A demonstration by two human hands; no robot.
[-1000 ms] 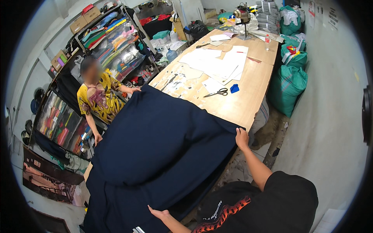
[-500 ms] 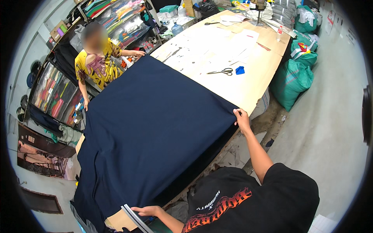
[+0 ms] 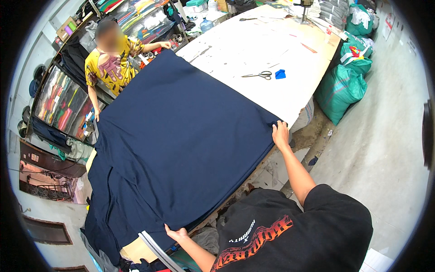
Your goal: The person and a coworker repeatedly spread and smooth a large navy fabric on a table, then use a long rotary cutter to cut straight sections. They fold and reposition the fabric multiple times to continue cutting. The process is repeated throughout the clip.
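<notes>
A wide navy cloth [image 3: 181, 136] covers the near part of the large table, with folds bunched at its left. My right hand [image 3: 281, 133] is closed on the cloth's right corner at the table edge. My left hand [image 3: 177, 234] is at the near edge of the cloth, its fingers appearing to pinch the border, though some are hidden. Close by it lies a long grey metal strip [image 3: 156, 251]. Across the table a co-worker in a yellow patterned shirt [image 3: 108, 68] has one hand [image 3: 166, 45] by the far corner and the other hand [image 3: 97, 115] at the cloth's left edge.
Scissors [image 3: 263, 75] and a small blue scrap [image 3: 280, 74] lie on the pale tabletop [image 3: 235, 54] beyond the cloth. Green sacks [image 3: 340, 93] stand along the right side. Behind the co-worker are shelves of bagged, coloured fabrics [image 3: 61, 102]. A water jug [image 3: 206, 25] is at the back.
The near edge of the cloth now lies flatter along the table. My left hand has moved up from beside the metal strip to the cloth. The co-worker's far hand has risen off the corner.
</notes>
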